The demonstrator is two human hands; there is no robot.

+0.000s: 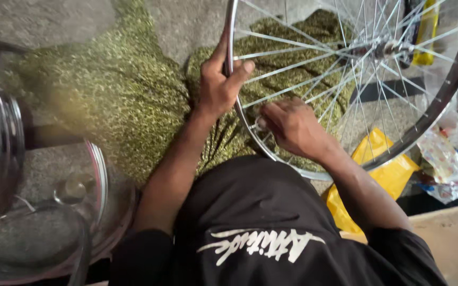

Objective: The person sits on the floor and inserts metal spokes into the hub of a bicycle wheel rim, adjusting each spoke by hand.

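- Far left of the wheel, well apart from it: a stack of shiny chrome metal rims (6,159), blurred, lying on the grey concrete floor (43,21).
- Between those rims and the wheel: an olive-green patterned cloth (112,90), rumpled over the person's lap and showing through the spokes.
- The left hand (218,85) is wrapped around the wheel's left edge, thumb laid across the inner face, fingers curled behind, closed firmly on the metal.
- The silver spoked bicycle wheel (430,114) stands tilted in front of the person, its lower arc resting near the black shirt (261,222). The rim looks stiff and smooth, likely slippery on its polished face, and the whole wheel reads as fairly light for its span. Judging by this, the rim edge is the sound place to grip.
- The right hand (292,127) sits just inside the wheel's lower-left arc, fingertips pinched together at a spoke end by the rim; whether they hold a small part or tool is too small to tell.
- The thin steel spokes (314,63) will likely flex if squeezed, so they are poor handholds; the hub (385,48) at the wheel's centre looks solid.
- Below and right of the wheel: a yellow plastic bag (382,169) and crumpled wrappers (451,153).
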